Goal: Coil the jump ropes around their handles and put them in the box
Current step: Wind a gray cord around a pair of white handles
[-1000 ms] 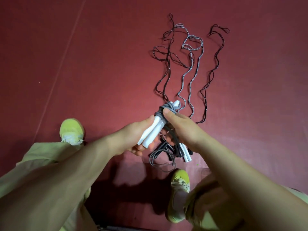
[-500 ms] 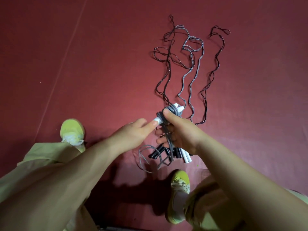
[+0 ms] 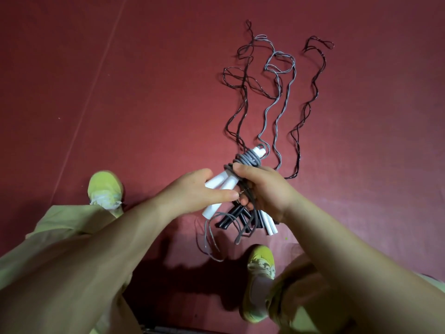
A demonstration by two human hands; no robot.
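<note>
Above the dark red floor mat (image 3: 149,97), the left hand (image 3: 192,194) has returned to clasp the white plastic handles (image 3: 222,183) while the right hand (image 3: 262,186) pinches the grey rope coils (image 3: 246,160), so winding continues; no box shows.

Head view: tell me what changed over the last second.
The left hand slid off the white handles half a second ago, touching them only with its fingers, and has now come back round their lower part. The right hand kept gripping the handles and the gray rope coiled round them. The loose ropes on the red floor and both shoes did not move.
</note>
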